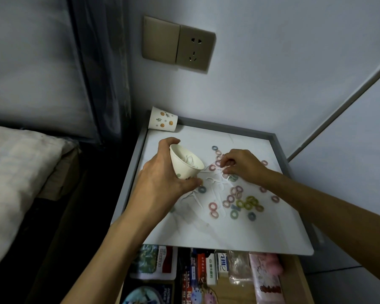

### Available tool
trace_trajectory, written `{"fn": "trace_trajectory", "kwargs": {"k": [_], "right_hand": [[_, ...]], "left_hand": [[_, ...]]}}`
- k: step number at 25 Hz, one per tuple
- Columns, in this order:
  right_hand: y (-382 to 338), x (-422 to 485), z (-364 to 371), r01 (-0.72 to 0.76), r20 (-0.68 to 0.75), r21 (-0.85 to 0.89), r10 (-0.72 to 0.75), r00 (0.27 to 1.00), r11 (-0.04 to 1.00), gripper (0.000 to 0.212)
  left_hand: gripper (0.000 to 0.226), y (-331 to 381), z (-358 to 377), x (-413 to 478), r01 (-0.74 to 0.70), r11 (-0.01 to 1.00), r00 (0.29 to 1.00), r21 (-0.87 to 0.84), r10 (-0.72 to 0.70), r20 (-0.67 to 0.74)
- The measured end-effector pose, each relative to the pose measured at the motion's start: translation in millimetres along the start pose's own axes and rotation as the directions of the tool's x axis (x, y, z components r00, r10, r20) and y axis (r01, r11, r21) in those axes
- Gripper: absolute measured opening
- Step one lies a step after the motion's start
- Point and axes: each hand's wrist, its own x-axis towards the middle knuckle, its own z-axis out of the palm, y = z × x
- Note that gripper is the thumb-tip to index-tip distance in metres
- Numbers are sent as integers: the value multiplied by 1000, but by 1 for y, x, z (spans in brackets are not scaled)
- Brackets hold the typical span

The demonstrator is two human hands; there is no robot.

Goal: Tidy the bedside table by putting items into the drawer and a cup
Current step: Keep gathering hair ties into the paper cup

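Wall socket [195,49], switch plate [160,39], pale bedding [15,172], perhaps a dark curtain [103,62]

Head view, single: your camera looks steeply down, close over the tabletop [206,229]; open drawer [235,292] at 6 o'clock, wall socket [178,44] at 12.
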Motion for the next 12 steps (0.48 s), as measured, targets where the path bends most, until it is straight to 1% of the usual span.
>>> {"fn": "trace_trajectory", "kwargs": {"k": [3,7,9,10,12], "right_hand": [[-7,9,-8,23,86,-110,-14,996,994,16],[-12,12,-6,131,190,-311,-73,979,941,13],[-7,6,-1,174,193,-348,-112,975,921,11],[-5,1,0,169,179,-341,-112,977,925,9],[-3,-6,-2,106,122,-331,-69,990,938,5]], "left_hand": [[87,0,0,0,1,1000,1000,3,-1,4],[87,1,-1,-2,5,1000,1000,2,-5,7],[87,2,-2,-2,-1,1000,1000,1,1,3],[87,2,-3,-2,-6,1000,1000,0,6,-1],[86,3,-4,-2,-9,1000,1000,-2,9,-7]]}}
